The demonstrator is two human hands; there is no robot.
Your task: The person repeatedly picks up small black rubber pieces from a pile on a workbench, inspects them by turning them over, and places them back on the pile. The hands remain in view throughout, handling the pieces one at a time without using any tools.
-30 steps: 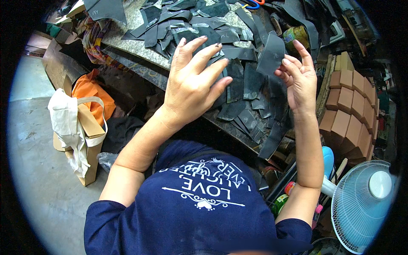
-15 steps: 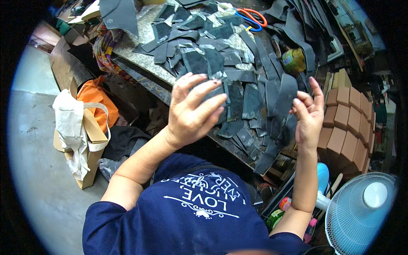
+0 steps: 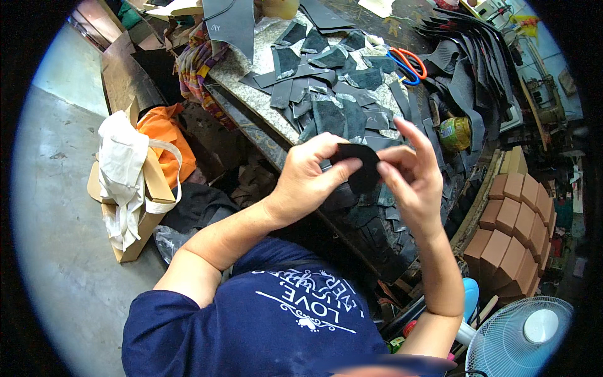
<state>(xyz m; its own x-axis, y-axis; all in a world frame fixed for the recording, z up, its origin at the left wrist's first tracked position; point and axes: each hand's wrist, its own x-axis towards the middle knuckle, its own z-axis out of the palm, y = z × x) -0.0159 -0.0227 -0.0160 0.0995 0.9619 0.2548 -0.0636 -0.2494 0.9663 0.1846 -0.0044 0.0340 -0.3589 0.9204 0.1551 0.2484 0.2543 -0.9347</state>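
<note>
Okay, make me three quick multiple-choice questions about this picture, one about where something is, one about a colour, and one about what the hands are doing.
1. Where does the fan stand?
A. at the lower right, beside the person
B. on the stone worktop
C. at the left by the bag

2. What colour are the handles of the scissors?
A. green and white
B. orange and blue
C. all black

3. How is the dark cut piece held?
A. lying loose on the worktop
B. in the right hand alone
C. pinched between the left hand and the right hand

Answers: 1 A, it shows low at the right edge. 2 B, one loop is orange and one blue. 3 C, fingers of both hands grip its edges.
</note>
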